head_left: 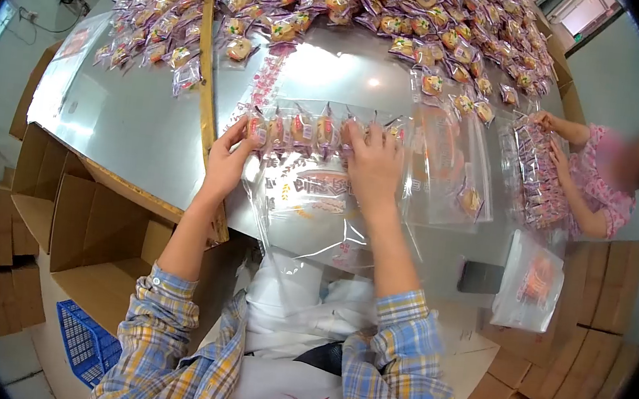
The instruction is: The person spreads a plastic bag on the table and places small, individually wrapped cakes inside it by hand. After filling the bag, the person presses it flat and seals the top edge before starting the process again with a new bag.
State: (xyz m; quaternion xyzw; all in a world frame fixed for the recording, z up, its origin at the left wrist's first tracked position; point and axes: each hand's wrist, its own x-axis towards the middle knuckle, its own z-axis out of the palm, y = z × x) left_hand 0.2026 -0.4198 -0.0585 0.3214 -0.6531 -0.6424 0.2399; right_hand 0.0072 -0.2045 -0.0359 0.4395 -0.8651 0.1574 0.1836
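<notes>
A clear printed plastic bag point(312, 191) lies on the metal table in front of me, with a row of small wrapped cakes point(301, 131) side by side at its far end. My left hand point(231, 155) is closed on the cake at the row's left end. Toward the right end, my right hand point(374, 162) has its fingers bent over the cakes there; the cakes beneath it are partly hidden. More clear bags point(442, 146) lie flat just right of my right hand, with one wrapped cake point(469, 202) on them.
A large heap of wrapped cakes point(340, 3) covers the far side. A wooden strip point(208, 86) crosses the table point(134, 114). At right, a co-worker point(606, 175) handles a filled bag. A bag stack point(530, 282), dark box point(480, 278), open carton point(107, 224) and blue crate point(82, 342) are nearer.
</notes>
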